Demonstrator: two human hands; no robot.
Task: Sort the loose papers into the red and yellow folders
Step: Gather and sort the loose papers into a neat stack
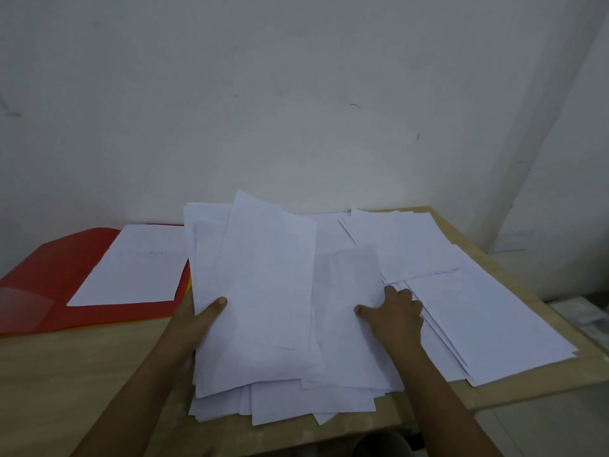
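At the lower centre of the frame, a loose stack of papers (263, 308) is gripped at its left edge by the left hand (197, 321), thumb on top and fingers hidden beneath. The right hand (393, 313) is laid flat and unclenched on the sheets just right of the stack, grasping nothing. The stack's long axis runs away from the person. The red folder (49, 275) lies open on the tabletop (82, 374) at left, nearer the left hand, with one sheet (131, 268) on it; a yellow edge (188, 285) is seen beneath. Faint writing on that sheet cannot be read. More papers are spread at right.
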